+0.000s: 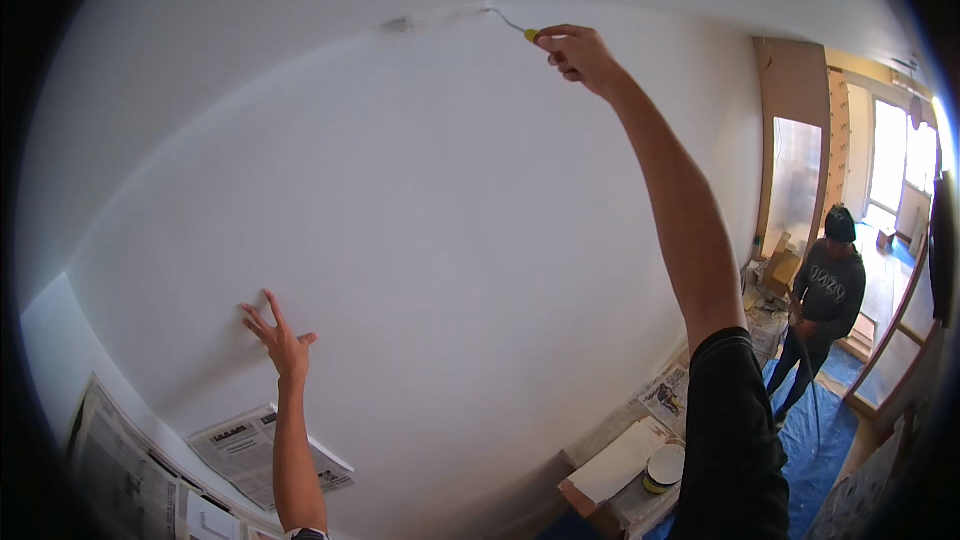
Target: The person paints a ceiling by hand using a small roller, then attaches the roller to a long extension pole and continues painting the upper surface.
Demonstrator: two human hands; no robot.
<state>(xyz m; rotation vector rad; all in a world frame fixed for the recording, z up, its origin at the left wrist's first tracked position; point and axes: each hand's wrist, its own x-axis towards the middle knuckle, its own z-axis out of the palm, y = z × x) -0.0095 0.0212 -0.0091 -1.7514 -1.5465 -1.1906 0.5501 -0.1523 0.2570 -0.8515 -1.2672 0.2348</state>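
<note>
Right hand [578, 55] at full reach overhead, grip clamped on the yellow handle [533, 36] of a small paint roller [440, 18]. Thin metal shaft runs from the grip up and left; roller head sits right on the edge where wall [480, 240] meets ceiling [300, 0]. A faint wet patch shows at the far left end of the roller.

Left hand [278, 335] far below and left of that grip, fingers spread apart, palm flat on the wall, holding nothing. Wall between the two hands is bare white, open room across the whole span.

Below the left hand: sheets of newspaper [262, 452] laid along the wall's bottom edge, more sheets further left at the corner.

Below the right arm, near the black sleeve [735, 440]: a cardboard box [600, 485] with a white board on it, and a round white lid with a yellow rim [664, 466] just beside it. More newspaper runs along the wall base there.

Further right: blue floor sheet [825, 440], another person [822, 315] in dark clothes standing on it, well apart from the right arm. Behind them a doorway [795, 185] covered with clear plastic, then bright windows at the far right edge.
</note>
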